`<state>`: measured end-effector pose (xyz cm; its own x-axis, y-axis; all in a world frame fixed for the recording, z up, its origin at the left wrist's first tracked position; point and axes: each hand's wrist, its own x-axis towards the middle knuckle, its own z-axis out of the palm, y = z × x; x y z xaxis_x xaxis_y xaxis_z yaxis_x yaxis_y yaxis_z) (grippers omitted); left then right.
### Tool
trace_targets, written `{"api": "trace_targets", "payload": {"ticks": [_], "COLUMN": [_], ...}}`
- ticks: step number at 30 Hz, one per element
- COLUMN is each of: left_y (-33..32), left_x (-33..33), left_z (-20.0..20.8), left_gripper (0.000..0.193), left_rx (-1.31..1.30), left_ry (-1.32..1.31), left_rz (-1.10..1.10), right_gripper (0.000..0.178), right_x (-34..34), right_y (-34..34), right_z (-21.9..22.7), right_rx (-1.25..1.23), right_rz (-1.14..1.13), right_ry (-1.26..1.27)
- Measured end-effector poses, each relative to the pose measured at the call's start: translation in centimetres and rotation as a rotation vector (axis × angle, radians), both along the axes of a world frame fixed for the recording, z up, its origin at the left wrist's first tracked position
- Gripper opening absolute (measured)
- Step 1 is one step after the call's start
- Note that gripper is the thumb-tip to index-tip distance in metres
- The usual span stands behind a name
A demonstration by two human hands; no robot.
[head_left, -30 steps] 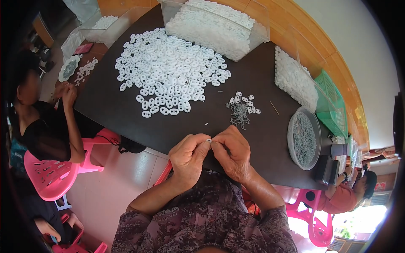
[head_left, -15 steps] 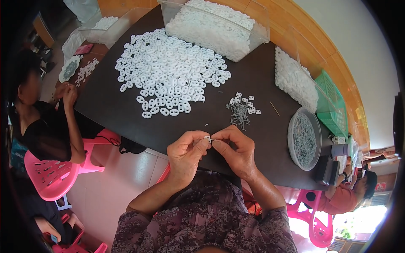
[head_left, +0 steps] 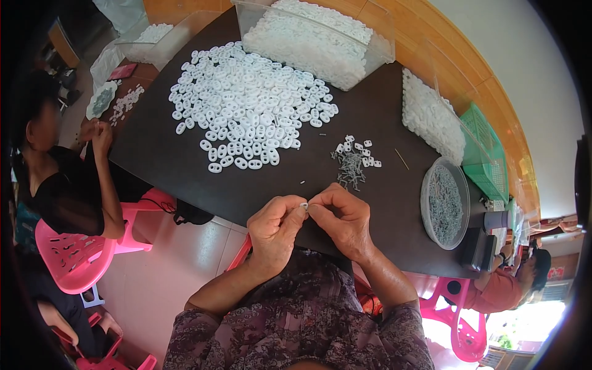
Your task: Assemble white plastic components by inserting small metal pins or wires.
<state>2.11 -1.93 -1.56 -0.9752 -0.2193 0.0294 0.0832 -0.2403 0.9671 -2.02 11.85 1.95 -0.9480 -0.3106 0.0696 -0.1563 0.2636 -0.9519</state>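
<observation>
Close to the table's near edge, my left hand [head_left: 271, 231] pinches a small white plastic piece [head_left: 304, 205] between thumb and forefinger. My right hand [head_left: 343, 223] meets it there, thumb and forefinger pressed together against the piece's side; whatever they grip is hidden. Beyond my fingers lies a small heap of grey pins [head_left: 351, 169], with several white two-holed square pieces [head_left: 367, 161] around it. A large pile of white oval two-holed pieces [head_left: 253, 105] spreads over the table's far left part.
Clear bins of white pieces [head_left: 308, 46] stand at the back, a green basket [head_left: 478, 151] at the right. A round tub [head_left: 425, 231] holds grey pins. A thin brass-coloured stick [head_left: 401, 159] lies on the dark table [head_left: 382, 209]. A person [head_left: 68, 179] sits at left.
My hands have drawn slightly closer together. The right fingertips now cover more of the white piece, and a dark bit seen between them before is hidden.
</observation>
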Motion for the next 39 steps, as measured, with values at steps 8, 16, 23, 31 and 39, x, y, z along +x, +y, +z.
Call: {"api": "trace_targets", "payload": {"ticks": [8, 16, 23, 31, 39], "left_y": [0.0, -0.4, -0.1, 0.1, 0.3], "left_x": [-0.2, -0.1, -0.1, 0.0, 0.0], "left_z": [-0.2, 0.3, 0.0, -0.3, -0.5], "left_gripper": [0.008, 0.015, 0.01, 0.009, 0.008], "left_rx": [-0.014, 0.146, 0.151, 0.062, -0.003], "left_ry": [0.009, -0.049, -0.021, 0.003, 0.037], "left_rz": [0.012, -0.048, -0.036, 0.009, 0.053], "right_gripper": [0.004, 0.012, 0.009, 0.005, 0.003], "right_x": [-0.2, 0.1, -0.1, -0.1, 0.1], "right_y": [0.0, 0.7, 0.5, 0.2, -0.4], "right_z": [-0.4, -0.9, -0.1, 0.0, -0.5], "right_rx": [0.009, -0.122, -0.059, -0.067, -0.089], "right_rz": [0.035, 0.026, 0.007, -0.004, -0.03], "right_ry": [0.073, -0.091, -0.102, -0.096, -0.067]}}
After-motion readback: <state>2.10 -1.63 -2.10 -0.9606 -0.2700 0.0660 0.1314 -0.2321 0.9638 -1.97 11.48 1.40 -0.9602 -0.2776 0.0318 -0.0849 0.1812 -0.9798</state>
